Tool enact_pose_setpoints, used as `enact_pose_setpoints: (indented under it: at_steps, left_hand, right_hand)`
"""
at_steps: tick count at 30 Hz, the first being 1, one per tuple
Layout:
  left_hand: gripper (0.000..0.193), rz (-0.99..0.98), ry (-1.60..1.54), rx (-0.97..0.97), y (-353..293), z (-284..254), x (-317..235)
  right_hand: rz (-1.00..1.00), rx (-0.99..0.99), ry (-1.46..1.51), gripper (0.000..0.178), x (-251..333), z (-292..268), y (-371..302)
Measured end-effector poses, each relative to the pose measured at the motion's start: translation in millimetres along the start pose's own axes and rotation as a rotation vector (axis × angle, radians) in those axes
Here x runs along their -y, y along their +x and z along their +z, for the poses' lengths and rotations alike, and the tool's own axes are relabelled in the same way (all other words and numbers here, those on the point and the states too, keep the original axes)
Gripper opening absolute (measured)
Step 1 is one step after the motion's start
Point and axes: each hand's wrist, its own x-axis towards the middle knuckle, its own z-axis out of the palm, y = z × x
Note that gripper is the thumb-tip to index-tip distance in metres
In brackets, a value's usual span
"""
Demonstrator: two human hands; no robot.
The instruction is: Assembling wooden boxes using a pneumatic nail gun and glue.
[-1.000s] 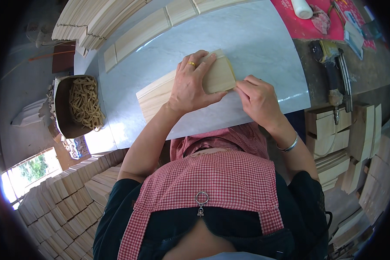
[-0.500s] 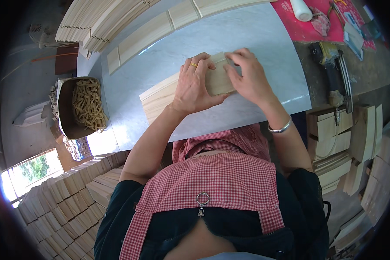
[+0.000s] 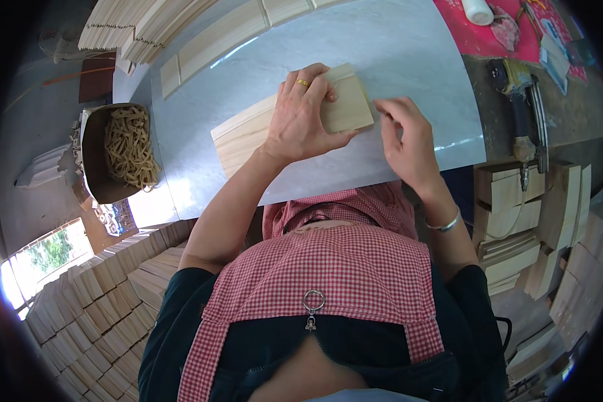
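Note:
A pale wooden board (image 3: 350, 100) lies at a slant on the grey-white tabletop, with a groove running along its far long edge. My left hand (image 3: 298, 117), a gold ring on one finger, spans the board from above. Its thumb lies along the near edge and its fingers bend over the far side, gripping it. Just off the board's right end is my right hand (image 3: 409, 141), a silver bangle at the wrist. Its fingers are curled in toward the thumb, apart from the board; whatever they may hold is too small or hidden to make out.
Grooved boards (image 3: 231, 37) lie in a row along the table's far side, beside a tall stack of slats (image 3: 137, 30). Left stands a container of tan bands (image 3: 130, 147). At right are a pneumatic nailer (image 3: 519, 107), a white bottle (image 3: 477, 12) and stacked wood blocks (image 3: 509, 208).
My right hand has drawn away from the board's right end, moving right and toward me, uncovering that end. My left hand keeps its grip on the board. The whole view has shifted slightly.

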Motion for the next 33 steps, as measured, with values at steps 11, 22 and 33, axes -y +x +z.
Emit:
enact_pose_setpoints:
  at_steps: [11, 22, 33]
  left_hand:
    - [0.054, -0.005, 0.004, 0.003, 0.0, 1.9, -2.9]
    - [0.048, -0.037, 0.035, -0.01, -5.3, -2.8, -2.2]
    - [0.045, -0.014, 0.068, -0.132, -10.8, 7.7, 4.5]
  right_hand:
    - [-0.228, 0.114, -0.466, 0.015, 1.2, -18.3, 7.3]
    - [-0.015, -0.31, -1.194, 0.056, -61.5, -195.1, 12.7]
    - [0.221, -0.121, -1.259, 0.057, -100.4, -232.1, 39.1]
